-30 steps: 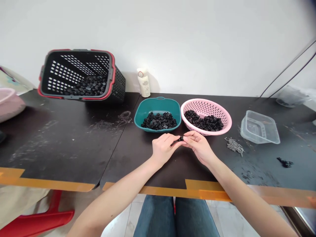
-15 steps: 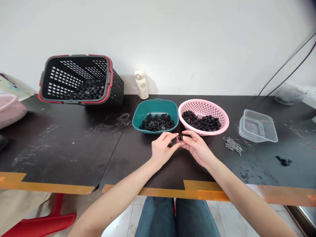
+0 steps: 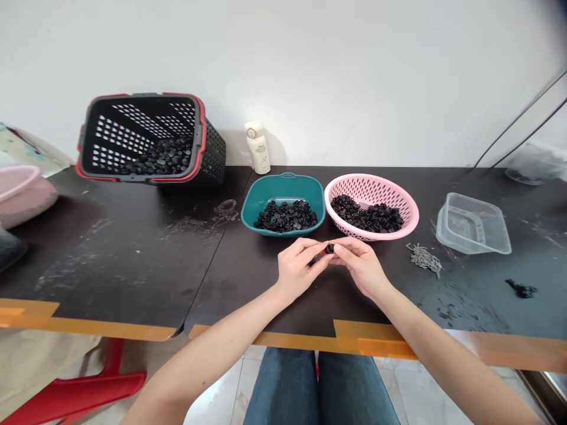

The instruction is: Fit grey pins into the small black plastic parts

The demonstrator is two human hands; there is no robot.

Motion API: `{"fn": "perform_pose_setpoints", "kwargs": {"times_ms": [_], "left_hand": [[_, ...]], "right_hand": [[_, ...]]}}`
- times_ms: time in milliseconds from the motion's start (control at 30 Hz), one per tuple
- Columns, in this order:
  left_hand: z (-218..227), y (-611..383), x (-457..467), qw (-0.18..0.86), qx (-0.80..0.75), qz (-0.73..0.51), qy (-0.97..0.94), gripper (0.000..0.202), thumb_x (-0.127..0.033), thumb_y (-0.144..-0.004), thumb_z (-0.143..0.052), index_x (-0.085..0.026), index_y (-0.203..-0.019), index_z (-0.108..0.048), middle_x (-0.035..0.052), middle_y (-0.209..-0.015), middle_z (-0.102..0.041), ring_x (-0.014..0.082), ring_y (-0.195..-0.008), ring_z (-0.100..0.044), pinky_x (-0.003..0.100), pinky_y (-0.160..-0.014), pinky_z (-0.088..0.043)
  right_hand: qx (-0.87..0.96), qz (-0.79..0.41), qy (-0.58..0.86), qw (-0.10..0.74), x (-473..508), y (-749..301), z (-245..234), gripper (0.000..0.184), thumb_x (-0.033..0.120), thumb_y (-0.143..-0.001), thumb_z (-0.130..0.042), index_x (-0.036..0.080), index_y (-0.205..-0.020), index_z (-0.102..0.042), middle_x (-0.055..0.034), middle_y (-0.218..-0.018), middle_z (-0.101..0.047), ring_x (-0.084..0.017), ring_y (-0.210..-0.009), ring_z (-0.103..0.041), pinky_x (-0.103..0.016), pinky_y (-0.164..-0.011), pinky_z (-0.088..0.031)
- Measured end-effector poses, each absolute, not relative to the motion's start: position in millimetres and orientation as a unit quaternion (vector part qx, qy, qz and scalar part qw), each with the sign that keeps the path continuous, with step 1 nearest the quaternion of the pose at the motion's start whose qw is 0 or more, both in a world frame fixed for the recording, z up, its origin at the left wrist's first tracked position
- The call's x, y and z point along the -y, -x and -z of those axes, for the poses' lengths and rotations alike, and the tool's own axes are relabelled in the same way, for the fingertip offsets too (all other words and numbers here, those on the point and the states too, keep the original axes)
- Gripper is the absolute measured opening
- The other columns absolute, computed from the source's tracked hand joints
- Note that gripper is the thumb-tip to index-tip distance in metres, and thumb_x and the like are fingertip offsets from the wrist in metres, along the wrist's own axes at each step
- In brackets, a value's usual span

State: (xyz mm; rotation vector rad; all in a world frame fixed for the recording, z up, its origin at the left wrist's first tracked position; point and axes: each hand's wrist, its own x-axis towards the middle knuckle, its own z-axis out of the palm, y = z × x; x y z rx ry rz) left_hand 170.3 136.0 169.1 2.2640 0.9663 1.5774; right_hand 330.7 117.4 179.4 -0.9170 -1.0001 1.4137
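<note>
"Where are your hands?"

"Your left hand (image 3: 297, 268) and your right hand (image 3: 361, 265) meet over the dark tabletop (image 3: 124, 265), just in front of two bowls."

"Wide or narrow?"

"Narrow, both of them. Your fingertips (image 3: 342, 245) pinch a small black plastic piece (image 3: 329, 249) between the two hands. Your fingers hide part of it, so you can't make out its exact shape."

"What's closest to you?"

"Just past your left hand sits a teal plastic basin (image 3: 283, 192) holding a heap of black pieces (image 3: 286, 216). Past your right hand, a pink perforated colander (image 3: 372, 184) holds another black heap (image 3: 367, 213). The two stand side by side, almost touching."

"And farther out?"

"On your right you have a clear plastic tub (image 3: 472, 224), a small pile of grey pegs (image 3: 424, 260) and a little black clump (image 3: 521, 288). On your left, a black-and-red perforated crate (image 3: 215, 156) lies tipped on its side with more black pieces (image 3: 163, 156) inside. A white bottle (image 3: 257, 147) stands by the wall, between the crate and the basin."
</note>
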Motion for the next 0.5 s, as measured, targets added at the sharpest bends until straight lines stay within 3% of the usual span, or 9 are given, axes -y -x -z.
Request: {"fn": "perform_pose_setpoints", "kwargs": {"times_ms": [333,500], "left_hand": [[-169.6,-169.0,-138.7,0.086,-0.322,-0.535,-0.777,0.023,-0.025,-0.082,-0.064,-0.02,-0.104,-0.066,0.0049,-0.09,-0.066,0.0137,-0.081,-0.063,0.026,-0.073,-0.054],[-170.1,-170.2,-139.5,0.052,-0.309,-0.527,-0.79,0.018,-0.026,-0.08,-0.064,-0.017,-0.095,-0.068,0.0056,-0.086,-0.067,0.0145,-0.078,-0.063,0.027,-0.07,-0.054]], "right_hand": [[0.49,-0.553,0.387,0.552,-116.1,-333.5,-180.8,0.019,0.035,-0.079,-0.067,0.027,-0.094,-0.073,-0.0029,-0.095,-0.071,-0.018,-0.08,-0.068,-0.038,-0.076,-0.059],[0.476,-0.57,0.384,0.549,-114.9,-332.4,-178.7,0.019,0.034,-0.077,-0.07,0.025,-0.094,-0.073,-0.002,-0.083,-0.071,-0.017,-0.075,-0.068,-0.038,-0.076,-0.059]]}}
